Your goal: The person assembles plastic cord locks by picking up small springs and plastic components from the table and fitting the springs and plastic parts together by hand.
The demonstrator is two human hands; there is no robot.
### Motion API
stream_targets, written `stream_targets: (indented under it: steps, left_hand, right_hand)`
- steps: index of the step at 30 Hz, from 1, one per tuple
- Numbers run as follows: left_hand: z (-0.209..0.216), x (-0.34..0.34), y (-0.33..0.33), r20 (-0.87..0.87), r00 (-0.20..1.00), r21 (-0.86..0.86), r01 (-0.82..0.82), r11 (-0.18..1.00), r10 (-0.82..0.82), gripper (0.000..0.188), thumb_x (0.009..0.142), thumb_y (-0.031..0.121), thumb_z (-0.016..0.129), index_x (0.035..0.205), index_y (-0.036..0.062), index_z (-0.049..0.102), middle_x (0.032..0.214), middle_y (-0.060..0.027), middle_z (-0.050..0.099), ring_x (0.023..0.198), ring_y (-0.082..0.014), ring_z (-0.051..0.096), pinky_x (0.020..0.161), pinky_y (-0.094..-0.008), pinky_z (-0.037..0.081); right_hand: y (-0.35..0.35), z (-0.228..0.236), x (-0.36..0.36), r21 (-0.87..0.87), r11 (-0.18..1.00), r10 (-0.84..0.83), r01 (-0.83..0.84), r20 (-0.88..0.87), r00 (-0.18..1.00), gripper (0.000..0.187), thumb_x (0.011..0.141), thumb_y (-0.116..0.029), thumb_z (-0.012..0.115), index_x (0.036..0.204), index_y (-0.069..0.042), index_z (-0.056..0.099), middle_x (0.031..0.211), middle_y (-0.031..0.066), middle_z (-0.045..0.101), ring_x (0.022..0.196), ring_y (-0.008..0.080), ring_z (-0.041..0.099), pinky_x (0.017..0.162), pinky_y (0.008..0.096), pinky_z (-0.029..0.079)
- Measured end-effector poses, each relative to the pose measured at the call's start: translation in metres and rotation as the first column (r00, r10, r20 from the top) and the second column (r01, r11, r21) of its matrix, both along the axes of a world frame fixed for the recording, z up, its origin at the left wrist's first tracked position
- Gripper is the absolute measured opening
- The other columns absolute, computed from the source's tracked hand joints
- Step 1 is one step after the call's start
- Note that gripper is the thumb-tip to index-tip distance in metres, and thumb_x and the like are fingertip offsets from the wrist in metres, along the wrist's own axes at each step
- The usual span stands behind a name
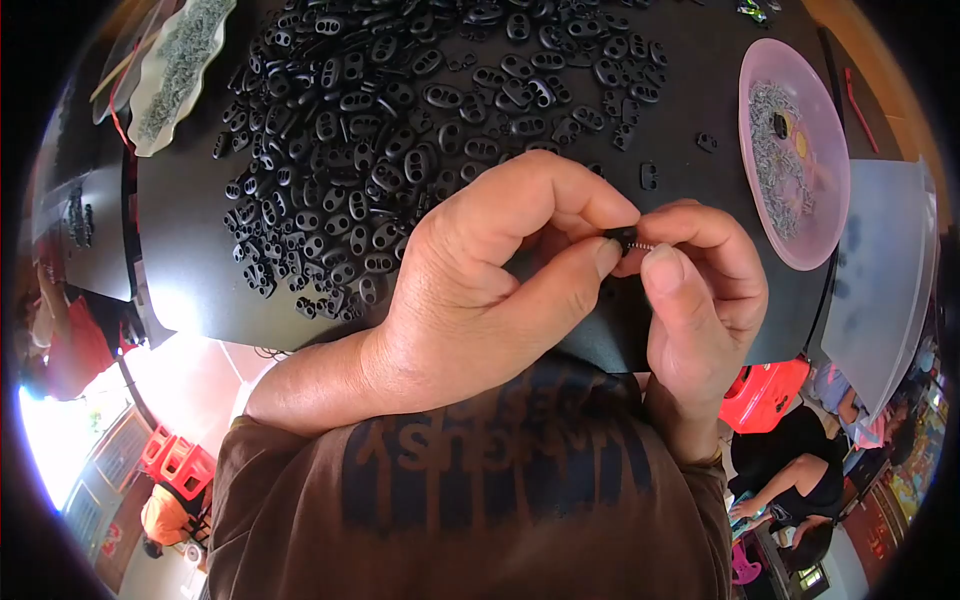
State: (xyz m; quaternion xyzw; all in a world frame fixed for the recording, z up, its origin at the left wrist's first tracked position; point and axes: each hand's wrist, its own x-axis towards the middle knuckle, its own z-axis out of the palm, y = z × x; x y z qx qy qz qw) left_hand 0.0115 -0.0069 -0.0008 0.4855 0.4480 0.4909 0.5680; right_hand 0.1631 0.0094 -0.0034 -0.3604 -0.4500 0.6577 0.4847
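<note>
My left hand point(480, 280) pinches a small black plastic cord-lock piece point(622, 238) between thumb and forefinger. From its right end sticks a thin metal coil spring point(643, 246), which my right hand point(705, 310) grips by thumb and forefinger. Both hands meet in front of my chest, over the table's near edge. Beyond them spreads a large heap of black two-hole cord-lock pieces point(350, 150). One loose piece point(649, 176) lies on the table just past my right hand.
At the right, a pink oval bowl point(832, 170) holds many metal springs and a black piece. A pale wavy-edged dish point(148, 120) with more springs stands far left on the dark table point(180, 210). Red stools point(180, 462) and other people point(800, 480) are in the background.
</note>
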Motion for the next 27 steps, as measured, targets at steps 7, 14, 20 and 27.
stream_targets:
  steps: [7, 14, 20, 27]
  left_hand:
    - [0.000, 0.002, -0.001, -0.022, 1.000, -0.032, -0.022, 0.999, 0.021, 0.018, 0.078, -0.006, 0.052, 0.095, 0.0005, 0.051, 0.078, -0.0016, 0.052, 0.060, -0.0021, 0.047, 0.052, -0.0144, 0.040]
    - [0.002, 0.004, 0.000, -0.021, 0.999, -0.040, -0.045, 0.998, 0.044, 0.018, 0.078, -0.006, 0.051, 0.094, 0.0003, 0.051, 0.079, -0.0023, 0.053, 0.061, -0.0025, 0.048, 0.051, -0.0141, 0.041]
    - [0.001, 0.004, -0.002, -0.003, 1.000, -0.003, -0.007, 1.000, 0.007, 0.018, 0.077, -0.006, 0.052, 0.094, 0.0011, 0.050, 0.081, -0.0025, 0.052, 0.060, -0.0029, 0.048, 0.051, -0.0146, 0.041]
    - [0.002, 0.003, 0.001, 0.162, 0.985, -0.063, -0.044, 0.997, 0.054, 0.018, 0.078, -0.004, 0.052, 0.095, 0.0016, 0.050, 0.079, -0.0042, 0.055, 0.057, -0.0042, 0.048, 0.053, -0.0166, 0.041]
  right_hand:
    - [0.000, -0.004, -0.003, 0.089, 0.996, -0.004, -0.010, 0.158, 0.987, 0.009, 0.079, 0.002, 0.056, 0.088, 0.002, 0.055, 0.080, 0.0034, 0.055, 0.071, 0.0047, 0.048, 0.063, 0.0163, 0.038]
    - [-0.002, -0.002, -0.006, -0.047, 0.999, -0.002, 0.003, 0.024, 1.000, 0.004, 0.082, -0.001, 0.054, 0.086, 0.001, 0.054, 0.077, 0.0018, 0.056, 0.069, 0.0027, 0.047, 0.061, 0.0155, 0.038]
    - [0.003, 0.004, 0.006, 0.157, 0.986, 0.011, -0.057, 0.280, 0.960, 0.009, 0.077, -0.002, 0.059, 0.085, 0.002, 0.056, 0.075, 0.0047, 0.056, 0.067, 0.0077, 0.049, 0.060, 0.0178, 0.037]
    - [0.009, 0.041, 0.030, 0.510, 0.852, -0.102, -0.117, 0.380, 0.919, 0.017, 0.080, -0.019, 0.056, 0.082, -0.003, 0.052, 0.072, 0.0052, 0.051, 0.060, 0.0116, 0.048, 0.054, 0.0242, 0.039]
